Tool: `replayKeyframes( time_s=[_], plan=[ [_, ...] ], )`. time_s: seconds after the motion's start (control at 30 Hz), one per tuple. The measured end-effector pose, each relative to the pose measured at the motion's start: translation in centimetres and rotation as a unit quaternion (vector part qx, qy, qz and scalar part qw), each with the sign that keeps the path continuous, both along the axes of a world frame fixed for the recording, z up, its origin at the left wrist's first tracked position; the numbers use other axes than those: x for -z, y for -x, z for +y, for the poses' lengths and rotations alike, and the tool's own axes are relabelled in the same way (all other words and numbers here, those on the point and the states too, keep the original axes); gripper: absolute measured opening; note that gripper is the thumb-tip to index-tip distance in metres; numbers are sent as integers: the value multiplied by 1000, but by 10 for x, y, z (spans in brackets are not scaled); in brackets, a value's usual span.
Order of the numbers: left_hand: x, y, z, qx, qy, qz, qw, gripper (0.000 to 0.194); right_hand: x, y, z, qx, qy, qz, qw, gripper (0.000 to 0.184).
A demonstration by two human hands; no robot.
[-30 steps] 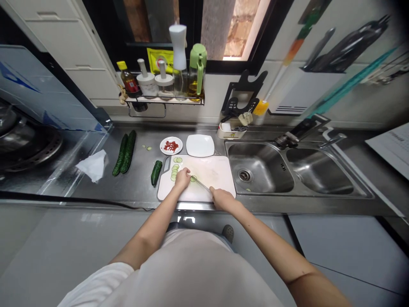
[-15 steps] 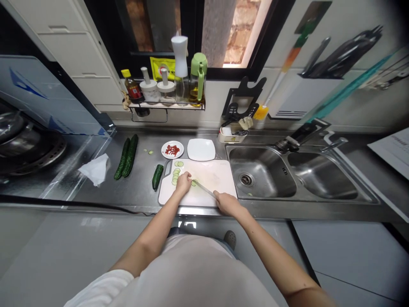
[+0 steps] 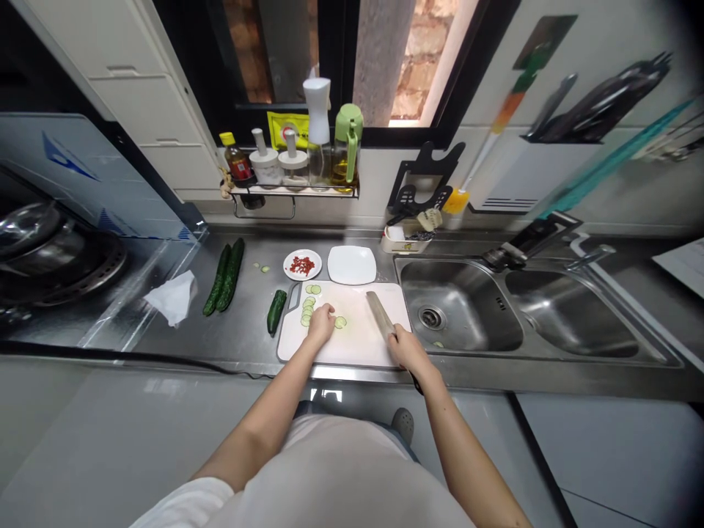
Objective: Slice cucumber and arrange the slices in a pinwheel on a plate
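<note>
My right hand (image 3: 407, 347) is wrapped round the handle of a kitchen knife (image 3: 379, 314), whose blade lies over the right part of the white cutting board (image 3: 357, 345). On the board's left half, my left hand (image 3: 322, 323) has its fingers curled together; what they hold, if anything, is hidden. A few thin cucumber slices (image 3: 341, 323) lie just right of its fingertips. More slices (image 3: 307, 312) form an overlapping row along the left side. A cut piece of cucumber (image 3: 276, 312) rests on the counter beside the board's grey handle.
Behind the board stand a small plate of chopped red pepper (image 3: 302, 265) and a white square plate (image 3: 352, 265). Two whole cucumbers (image 3: 224, 276) and a crumpled white cloth or tissue (image 3: 171, 297) lie to the left. A double sink (image 3: 462, 304) adjoins on the right.
The knife has moved right, away from my left hand and the slices, and its blade now points more toward the back. My left hand stays near the same spot, curled.
</note>
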State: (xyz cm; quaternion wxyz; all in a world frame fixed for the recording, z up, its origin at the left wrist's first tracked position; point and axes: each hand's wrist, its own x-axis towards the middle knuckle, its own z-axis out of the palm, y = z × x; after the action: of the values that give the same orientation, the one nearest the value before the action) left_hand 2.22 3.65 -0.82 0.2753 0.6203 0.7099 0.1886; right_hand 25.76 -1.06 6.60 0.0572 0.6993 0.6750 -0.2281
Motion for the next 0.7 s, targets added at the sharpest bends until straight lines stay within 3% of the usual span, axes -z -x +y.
replayKeyframes(
  time_s=[0.43, 0.7],
  plan=[
    [0, -9, -25, 26, -55, 7, 998, 20, 3, 20, 5, 25, 25, -17, 999, 30],
    [-10, -11, -19, 20, -27, 30, 999, 13, 8, 20, 2, 21, 22, -19, 999, 30]
  ],
)
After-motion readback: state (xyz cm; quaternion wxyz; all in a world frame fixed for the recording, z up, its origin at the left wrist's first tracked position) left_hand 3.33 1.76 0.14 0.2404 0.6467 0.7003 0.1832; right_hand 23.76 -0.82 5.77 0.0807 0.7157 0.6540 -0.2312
